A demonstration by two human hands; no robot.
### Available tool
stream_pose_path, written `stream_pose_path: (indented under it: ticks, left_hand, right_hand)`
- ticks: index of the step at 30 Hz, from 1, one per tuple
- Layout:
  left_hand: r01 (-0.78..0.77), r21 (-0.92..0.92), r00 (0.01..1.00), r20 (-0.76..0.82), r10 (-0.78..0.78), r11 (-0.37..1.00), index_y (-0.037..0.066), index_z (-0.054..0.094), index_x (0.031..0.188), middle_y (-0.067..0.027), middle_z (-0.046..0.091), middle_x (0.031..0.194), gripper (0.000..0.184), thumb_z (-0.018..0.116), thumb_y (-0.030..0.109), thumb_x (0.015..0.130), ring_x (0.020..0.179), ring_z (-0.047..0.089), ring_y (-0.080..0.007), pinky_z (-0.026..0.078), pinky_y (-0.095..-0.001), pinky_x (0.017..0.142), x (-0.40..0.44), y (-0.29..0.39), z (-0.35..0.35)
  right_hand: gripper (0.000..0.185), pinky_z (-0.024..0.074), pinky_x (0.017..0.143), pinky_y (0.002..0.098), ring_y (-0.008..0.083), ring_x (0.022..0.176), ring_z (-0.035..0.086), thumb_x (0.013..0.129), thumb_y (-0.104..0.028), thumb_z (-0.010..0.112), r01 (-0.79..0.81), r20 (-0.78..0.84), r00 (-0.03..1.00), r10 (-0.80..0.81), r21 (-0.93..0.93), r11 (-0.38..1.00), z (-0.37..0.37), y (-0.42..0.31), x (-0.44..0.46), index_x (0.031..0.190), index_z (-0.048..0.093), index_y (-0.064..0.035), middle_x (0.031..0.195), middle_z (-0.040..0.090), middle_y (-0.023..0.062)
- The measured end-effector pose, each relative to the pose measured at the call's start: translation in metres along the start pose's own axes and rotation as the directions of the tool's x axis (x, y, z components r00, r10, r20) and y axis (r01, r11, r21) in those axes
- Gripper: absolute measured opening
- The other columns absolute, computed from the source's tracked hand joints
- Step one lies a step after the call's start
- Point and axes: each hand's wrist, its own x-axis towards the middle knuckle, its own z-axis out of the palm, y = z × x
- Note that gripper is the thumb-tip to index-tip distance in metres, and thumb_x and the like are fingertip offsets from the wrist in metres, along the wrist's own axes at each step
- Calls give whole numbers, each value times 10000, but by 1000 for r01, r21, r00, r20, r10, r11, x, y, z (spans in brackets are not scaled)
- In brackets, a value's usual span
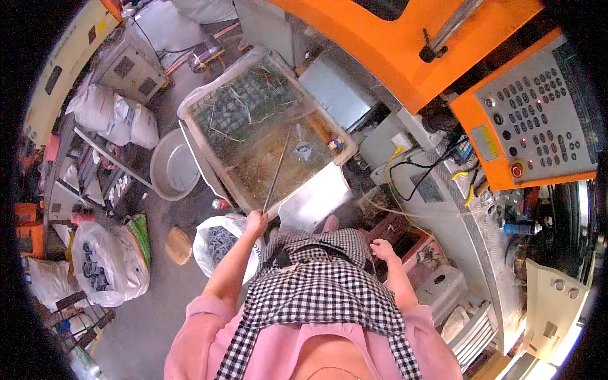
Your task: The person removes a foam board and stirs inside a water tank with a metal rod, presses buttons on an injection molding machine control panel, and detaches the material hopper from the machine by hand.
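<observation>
My left hand (256, 223) is closed around one end of a long thin rod (276, 170). The rod slants up and away over a large tub (209, 166) of murky brownish liquid. At the tub's far side lies a mass of dark greenish parts (244, 104) with thin strands on top. A pale fitting (303, 149) sits toward the tub's right side. My right hand (381, 249) hangs beside the checked apron, its fingers curled and nothing visible in them. Just below my left hand stands a white sack (254, 254) of small grey parts (221, 242).
A metal basin (174, 166) stands left of the tub. A bright metal sheet (316, 199) lies at its near edge. An orange machine (405, 50) with a control panel (532, 114) rises at right. Another bag (126, 272) of dark parts is at left.
</observation>
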Motion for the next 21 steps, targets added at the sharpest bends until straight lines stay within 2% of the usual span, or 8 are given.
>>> stream_pose_path:
  ticks: [3, 7, 10, 13, 14, 17, 19, 21]
  left_hand:
    - [-67, 7, 997, 37, 67, 998, 29, 635, 913, -234, 605, 784, 290, 525, 273, 802, 802, 597, -379, 459, -434, 728, -34, -13, -18]
    - [-120, 90, 993, -4, 121, 989, 42, 634, 922, -237, 600, 779, 272, 526, 262, 806, 793, 597, -383, 459, -431, 715, -87, -1, -35]
    - [55, 8, 987, 149, -56, 998, 34, 636, 892, -235, 607, 777, 232, 556, 221, 780, 764, 602, -379, 464, -433, 707, -88, -8, -25]
    - [33, 78, 993, 109, -41, 996, 21, 633, 863, -231, 610, 775, 225, 554, 212, 772, 760, 607, -370, 468, -432, 710, -74, -20, -4]
    - [-31, 100, 994, 104, 21, 995, -10, 614, 807, -176, 572, 574, 247, 523, 219, 828, 527, 600, -296, 478, -405, 528, -71, -20, -3]
    - [-96, 135, 991, 103, 82, 986, -23, 602, 785, -188, 588, 605, 274, 521, 237, 815, 566, 604, -335, 488, -417, 568, -52, -23, 3]
    - [-6, 100, 984, 178, -12, 995, -30, 601, 784, -193, 594, 615, 301, 528, 262, 798, 592, 608, -353, 494, -423, 589, -49, -5, -7]
    - [33, 177, 977, 202, -69, 984, -40, 623, 777, -265, 610, 796, 251, 568, 204, 759, 794, 622, -346, 490, -435, 678, -47, 11, -14]
  right_hand:
    - [413, 483, 700, 315, 195, 693, 632, 828, -241, 554, 65, -6, 998, -66, -59, 996, 3, 0, 8, 1133, 524, 35, 900, 644, 140]
    - [435, 476, 739, 311, 197, 734, 631, 823, -251, 563, -85, 68, 994, 80, 68, 994, -4, -32, 0, 1155, 510, 25, 958, 630, 151]
    - [437, 474, 757, 312, 192, 747, 631, 819, -251, 566, 58, 32, 998, -56, -63, 996, 2, -27, 17, 1154, 512, 24, 970, 628, 152]
    - [426, 475, 754, 313, 192, 750, 632, 820, -237, 567, 137, 7, 990, -138, -174, 975, -5, -41, 22, 1152, 512, 25, 987, 623, 155]
    - [416, 477, 749, 312, 193, 761, 631, 828, -227, 560, 122, 12, 993, -121, -128, 984, -8, -46, 22, 1156, 509, 24, 996, 620, 158]
    - [397, 481, 736, 310, 193, 777, 630, 843, -207, 547, 60, 54, 997, -58, -40, 997, -18, -58, 17, 1164, 503, 21, 1010, 615, 160]
    - [387, 483, 729, 309, 192, 783, 629, 851, -198, 540, 16, 89, 996, -16, 1, 1000, -21, -61, 19, 1169, 500, 19, 1015, 613, 159]
    - [389, 485, 723, 310, 185, 780, 627, 857, -202, 540, -15, 62, 998, 15, 9, 1000, -19, -55, 26, 1176, 495, 15, 1018, 613, 151]
